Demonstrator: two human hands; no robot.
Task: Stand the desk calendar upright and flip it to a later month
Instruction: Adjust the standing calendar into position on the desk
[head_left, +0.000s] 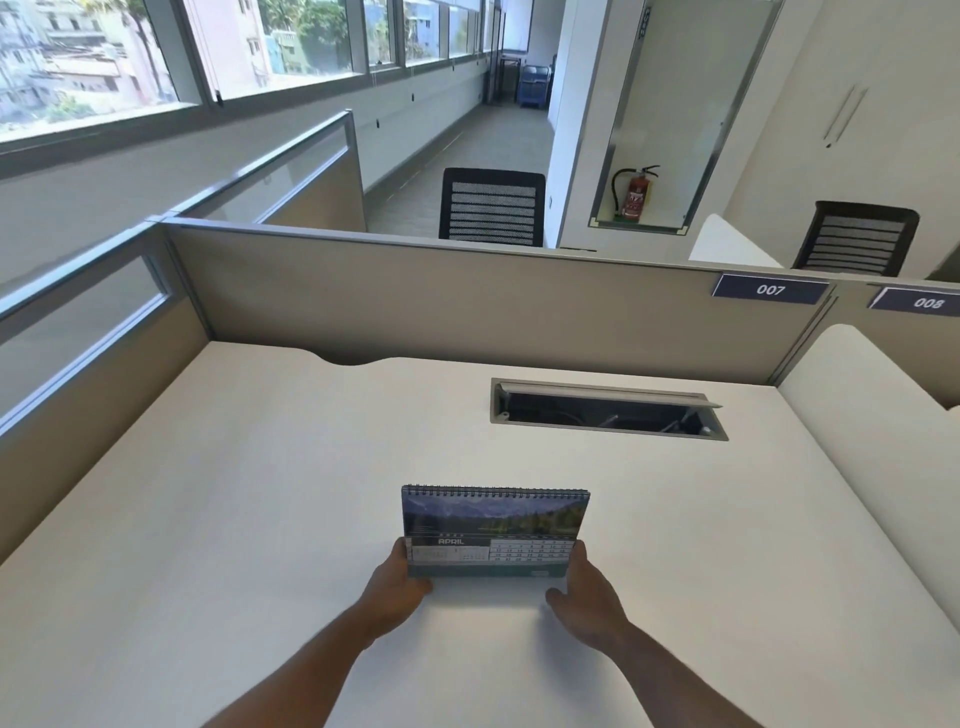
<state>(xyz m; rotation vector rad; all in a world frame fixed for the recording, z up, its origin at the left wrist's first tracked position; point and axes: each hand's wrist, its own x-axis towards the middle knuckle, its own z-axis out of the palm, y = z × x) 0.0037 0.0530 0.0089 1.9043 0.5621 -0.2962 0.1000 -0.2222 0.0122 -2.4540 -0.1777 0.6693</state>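
A spiral-bound desk calendar (493, 525) stands upright on the white desk (260, 493), near its front middle. The page facing me shows a mountain lake photo above the word APRIL and a date grid. My left hand (397, 584) holds the calendar's lower left corner, thumb at the front. At the lower right corner, my right hand (584, 590) grips the other side the same way. Both forearms reach in from the bottom of the view.
An open cable tray (608, 410) with a raised metal flap is set into the desk behind the calendar. Beige partitions (467, 296) wall the desk at the back and left. Labels 007 (769, 289) and 008 hang on the back partition. Office chairs stand beyond.
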